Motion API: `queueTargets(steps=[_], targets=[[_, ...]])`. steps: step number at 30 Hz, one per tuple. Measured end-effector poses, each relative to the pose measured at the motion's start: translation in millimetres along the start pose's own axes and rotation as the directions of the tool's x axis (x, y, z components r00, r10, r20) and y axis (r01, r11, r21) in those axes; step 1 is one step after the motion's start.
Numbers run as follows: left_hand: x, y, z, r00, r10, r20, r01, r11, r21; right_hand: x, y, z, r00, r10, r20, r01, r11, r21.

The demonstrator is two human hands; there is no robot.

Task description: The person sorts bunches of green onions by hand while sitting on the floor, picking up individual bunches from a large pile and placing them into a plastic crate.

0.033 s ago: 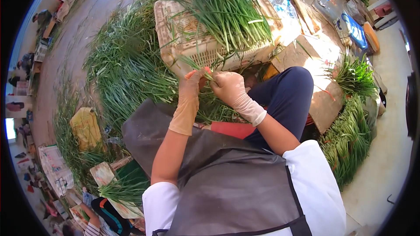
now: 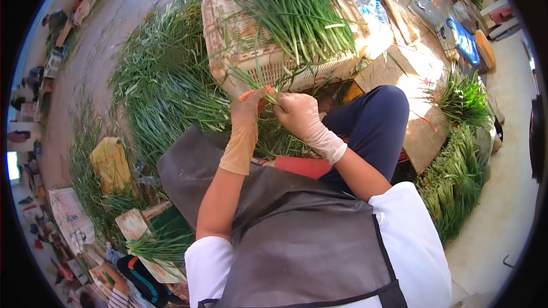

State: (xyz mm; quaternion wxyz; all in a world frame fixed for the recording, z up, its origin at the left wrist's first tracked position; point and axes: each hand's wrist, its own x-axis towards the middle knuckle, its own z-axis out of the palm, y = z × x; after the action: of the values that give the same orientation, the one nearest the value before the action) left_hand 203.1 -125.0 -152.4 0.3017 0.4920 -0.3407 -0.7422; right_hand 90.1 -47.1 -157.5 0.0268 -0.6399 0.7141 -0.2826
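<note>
Both my hands wear thin pale gloves and meet in front of the crate, just below its near side. A few green chive stalks (image 2: 249, 78) pass between them, the leaf ends pointing up and left. My left hand (image 2: 246, 115), with orange-red at the fingertips, is closed on these stalks. Pinched close beside it, my right hand (image 2: 298, 113) grips their other end. Beyond the hands, a large bunch of chives (image 2: 294, 14) lies on the upturned white plastic crate (image 2: 228, 40).
Loose chives (image 2: 171, 74) heap up left of the crate. To my right, bundled chives (image 2: 454, 185) stand packed beside a cardboard sheet (image 2: 419, 137). A yellow container (image 2: 111, 165) sits at the left. Another person's arm (image 2: 117, 279) shows at the lower left.
The chive stalks between my hands stand slightly higher and more spread at their leaf ends. My hands have barely moved and keep their grip.
</note>
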Motion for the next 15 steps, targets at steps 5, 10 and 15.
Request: queueTargets(steps=[5, 10, 15], targets=[[-8.4, -5.2, -12.3, 0.957, 0.278, -0.088, -0.261, 0.951, 0.163, -3.5, -16.3, 6.2, 0.999, 0.037, 0.016, -0.038, 0.994, 0.103], [-10.6, -3.0, -31.6, 0.907, 0.403, -0.122, -0.329, 0.859, 0.392, -3.8, -28.0, 16.5, 0.991, 0.118, 0.057, -0.128, 0.968, 0.214], [-18.0, 15.5, -36.6, 0.941, 0.299, -0.158, -0.292, 0.954, 0.062, -2.7, -37.1, 20.4, 0.982, 0.164, 0.095, -0.186, 0.931, 0.313]])
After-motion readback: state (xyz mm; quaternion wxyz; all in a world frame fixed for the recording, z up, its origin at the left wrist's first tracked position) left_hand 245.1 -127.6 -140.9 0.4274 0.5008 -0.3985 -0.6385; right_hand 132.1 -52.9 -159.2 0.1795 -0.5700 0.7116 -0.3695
